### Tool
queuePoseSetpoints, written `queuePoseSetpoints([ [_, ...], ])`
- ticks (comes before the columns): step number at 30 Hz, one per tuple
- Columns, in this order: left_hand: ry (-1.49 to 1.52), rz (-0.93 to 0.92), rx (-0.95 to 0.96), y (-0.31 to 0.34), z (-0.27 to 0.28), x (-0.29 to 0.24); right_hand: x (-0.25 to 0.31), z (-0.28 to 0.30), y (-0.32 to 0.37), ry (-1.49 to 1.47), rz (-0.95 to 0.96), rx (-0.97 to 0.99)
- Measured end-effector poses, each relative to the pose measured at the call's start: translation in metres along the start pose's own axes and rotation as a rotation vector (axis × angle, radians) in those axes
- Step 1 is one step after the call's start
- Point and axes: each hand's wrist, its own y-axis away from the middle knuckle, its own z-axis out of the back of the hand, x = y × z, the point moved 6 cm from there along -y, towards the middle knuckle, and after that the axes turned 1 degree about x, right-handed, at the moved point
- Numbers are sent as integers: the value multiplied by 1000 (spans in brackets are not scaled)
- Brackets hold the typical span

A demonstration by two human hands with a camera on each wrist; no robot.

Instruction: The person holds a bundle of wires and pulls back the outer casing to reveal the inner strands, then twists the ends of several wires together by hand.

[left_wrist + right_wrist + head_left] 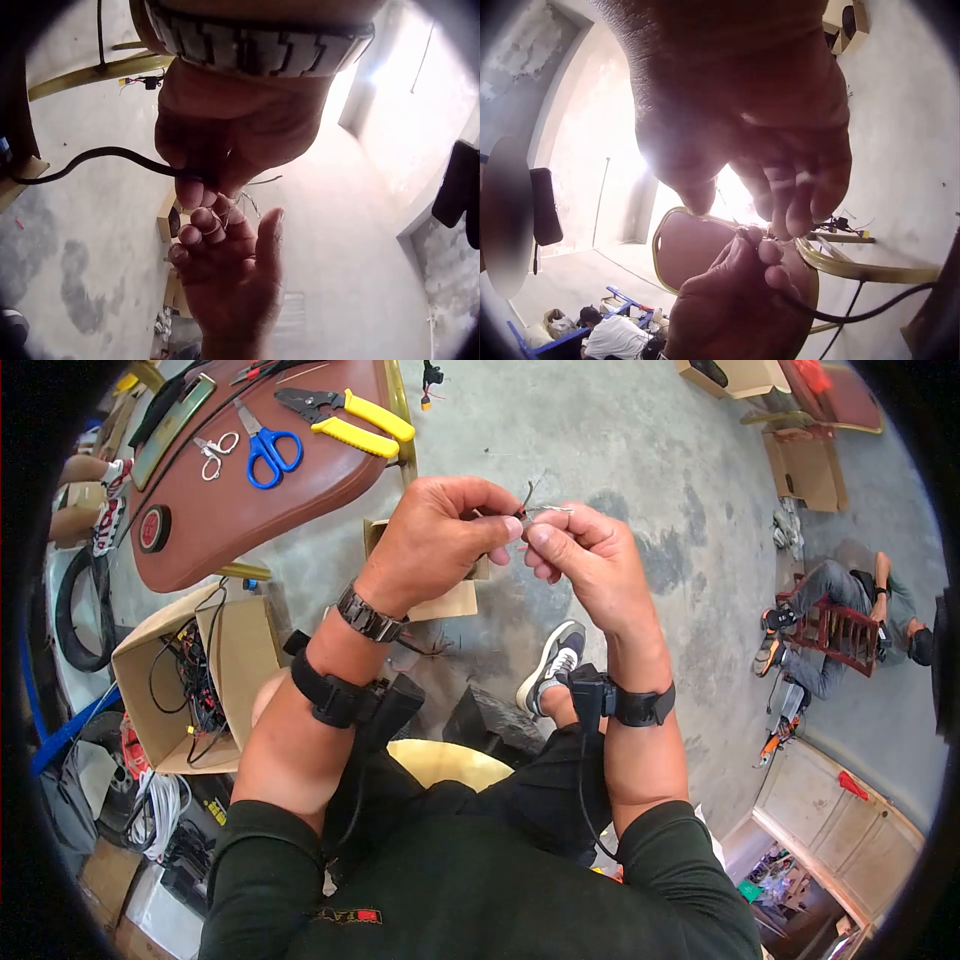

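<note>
My left hand (425, 545) pinches a thin black cable (112, 151) near its end, thumb against the fingers. Beyond its fingertips, bare wire strands (552, 509) and a thin dark wire stick out. My right hand (600, 565) faces it, fingertips right at the strands, with one strand across its fingers in the head view. Both wrist views show the right thumb standing apart from the bent fingers. From the left hand the cable trails away in a curve, also seen in the right wrist view (855, 315).
A brown padded chair seat (330, 490) at upper left bears yellow-handled wire strippers (350, 425), blue scissors (270, 450), small white-handled scissors (213, 455) and black tape (153, 528). A cardboard box (255, 680) of cables stands at left. Another person (835, 600) sits at right.
</note>
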Motion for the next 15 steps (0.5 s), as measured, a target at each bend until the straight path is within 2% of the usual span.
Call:
queuePoseSetpoints([
  [5,117,35,-57,11,-4,2,1,-1,4,33,82,-54],
  [8,191,85,-100,17,-5,6,22,-7,13,522,263,-136],
  [15,199,58,-202,23,-3,8,21,-22,20,357,205,-153],
])
